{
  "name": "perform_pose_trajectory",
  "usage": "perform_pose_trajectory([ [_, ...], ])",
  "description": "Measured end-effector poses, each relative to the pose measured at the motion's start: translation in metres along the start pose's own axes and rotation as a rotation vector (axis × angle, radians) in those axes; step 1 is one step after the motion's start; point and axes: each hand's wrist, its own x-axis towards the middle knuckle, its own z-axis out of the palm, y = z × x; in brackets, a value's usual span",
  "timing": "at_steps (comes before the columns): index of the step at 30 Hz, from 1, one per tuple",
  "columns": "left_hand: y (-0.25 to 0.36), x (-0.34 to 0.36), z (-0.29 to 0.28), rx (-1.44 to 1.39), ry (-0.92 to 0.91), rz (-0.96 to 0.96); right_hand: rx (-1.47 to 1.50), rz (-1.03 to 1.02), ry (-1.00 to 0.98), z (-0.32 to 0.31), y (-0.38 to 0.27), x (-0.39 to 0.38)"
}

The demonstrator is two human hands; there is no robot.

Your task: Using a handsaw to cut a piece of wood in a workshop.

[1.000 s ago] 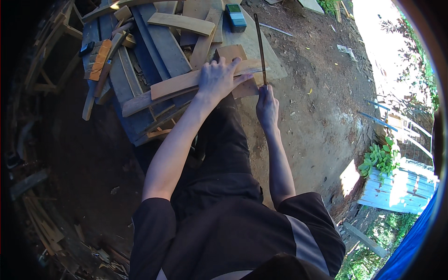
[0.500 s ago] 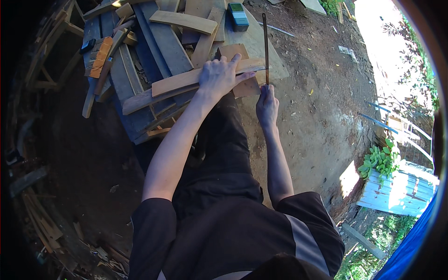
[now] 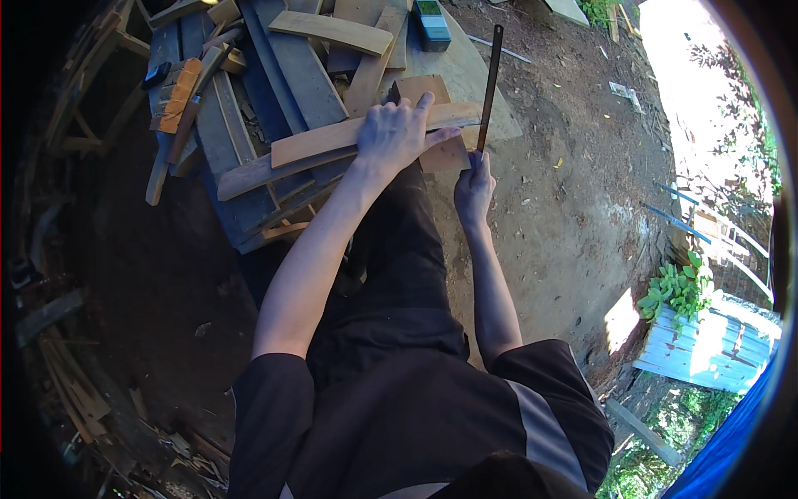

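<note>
My left hand (image 3: 399, 131) lies flat with spread fingers on a long curved wooden slat (image 3: 332, 140), pressing it onto a pile of boards. My right hand (image 3: 474, 190) is closed around the lower end of a long thin dark metal blade (image 3: 489, 81), perhaps a file or saw blade, which points up and away beside the slat's right end. A small brown wooden block (image 3: 439, 155) sits under the slat between the two hands.
Grey-blue planks (image 3: 283, 66) and loose offcuts form the pile. An orange-handled tool (image 3: 181, 96) lies at its left, a small green block-shaped object (image 3: 432, 21) at the top. Bare dirt (image 3: 573, 200) spreads to the right; scrap wood (image 3: 75, 391) lies lower left.
The blade in my right hand has tilted slightly, its tip leaning to the right. My left hand stays pressed on the slat.
</note>
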Motion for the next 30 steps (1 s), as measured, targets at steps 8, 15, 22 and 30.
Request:
perform_pose_trajectory([
  [8, 0.0, 0.0, -0.001, -0.003, 0.014, 0.003, -0.052, 0.043, 0.011, -0.005, -0.001, 0.008],
  [15, 0.0, -0.001, 0.001, 0.005, 0.026, 0.004, -0.068, -0.049, 0.017, -0.005, 0.003, 0.006],
  [22, 0.0, -0.001, 0.003, -0.004, 0.033, 0.003, -0.083, -0.049, 0.013, -0.003, 0.001, 0.001],
  [30, -0.003, -0.001, 0.002, -0.016, 0.031, 0.005, -0.175, 0.037, -0.074, -0.007, -0.001, -0.003],
])
